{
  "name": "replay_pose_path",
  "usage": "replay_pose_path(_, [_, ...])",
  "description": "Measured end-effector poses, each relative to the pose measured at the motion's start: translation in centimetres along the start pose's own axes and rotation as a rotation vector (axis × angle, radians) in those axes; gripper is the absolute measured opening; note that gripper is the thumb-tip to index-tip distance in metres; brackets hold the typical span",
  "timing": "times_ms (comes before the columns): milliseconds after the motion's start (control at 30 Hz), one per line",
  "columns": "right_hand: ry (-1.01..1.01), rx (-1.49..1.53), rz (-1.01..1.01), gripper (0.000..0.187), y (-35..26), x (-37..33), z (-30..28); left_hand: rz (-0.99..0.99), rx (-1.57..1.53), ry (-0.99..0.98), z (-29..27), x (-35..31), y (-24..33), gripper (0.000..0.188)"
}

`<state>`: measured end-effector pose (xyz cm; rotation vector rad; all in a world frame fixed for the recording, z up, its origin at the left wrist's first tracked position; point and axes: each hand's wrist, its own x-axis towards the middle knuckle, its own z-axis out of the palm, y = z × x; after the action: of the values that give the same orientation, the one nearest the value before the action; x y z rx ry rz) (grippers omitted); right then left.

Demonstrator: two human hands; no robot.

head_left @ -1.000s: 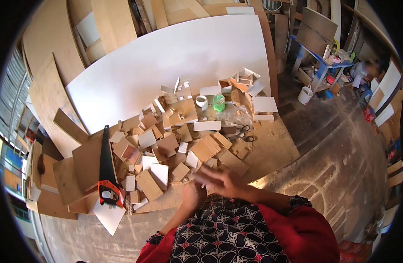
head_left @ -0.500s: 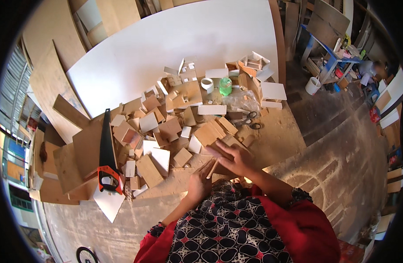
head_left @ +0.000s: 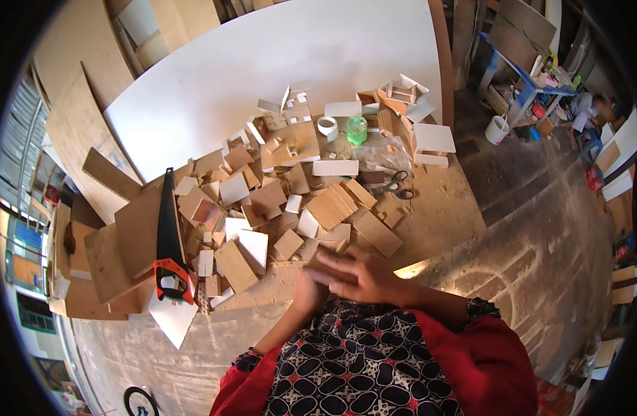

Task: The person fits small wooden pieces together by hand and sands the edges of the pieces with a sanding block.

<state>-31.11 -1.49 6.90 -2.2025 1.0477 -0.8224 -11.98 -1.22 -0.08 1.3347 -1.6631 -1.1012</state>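
At the table's front edge my two hands are together, close to my body. My right hand lies across in front of the left, its fingers stretched out toward the left and slightly blurred. My left hand has its fingers mostly hidden behind the right hand, so whether it holds a piece of wood cannot be seen. Just beyond them lie several wood offcuts: a flat brown board, a grooved light block and a small square block.
A handsaw with an orange handle leans at the left of the pile. Scissors, a green jar and a white tape roll lie farther back. A large white panel stands behind. Another person is at far right.
My right hand has drawn down and nearer my body, over the left. The thin wood edge visible at my left fingers earlier no longer shows. The brown board is now uncovered.
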Motion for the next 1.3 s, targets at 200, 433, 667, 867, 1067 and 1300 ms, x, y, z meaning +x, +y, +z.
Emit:
replay_pose_path(200, [0.125, -0.086, 0.111, 0.054, 3.4, 1.0, -0.9, 0.102, 0.273, 0.049, 0.6, 0.3, 0.8, 0.035])
replay_pose_path(433, [0.008, 0.058, 0.014, 0.057, 2.5, 0.0, -0.3, -0.056, 0.328, -0.032, 0.5, -0.2, 0.1, 0.031])
replay_pose_path(667, [-0.081, -0.018, -0.016, 0.056, 0.8, 0.4, -0.7, 0.042, 0.225, 0.003, 0.5, -0.1, 0.1, 0.026])
replay_pose_path(867, [0.127, 0.082, 0.171, 0.057, 4.3, 1.1, 0.1, 0.047, 0.239, 0.073, 0.6, 0.5, 1.6, 0.037])
replay_pose_path(1067, [0.056, 0.110, -0.085, 0.062, 2.4, 0.8, 0.9, 0.087, 0.116, 0.106, 0.2, 0.2, 0.7, 0.034])
replay_pose_path(1300, [0.063, 0.064, 0.028, 0.058, 1.3, 1.7, 0.5, 0.022, 0.178, 0.080, -0.1, 0.3, 1.3, 0.024])
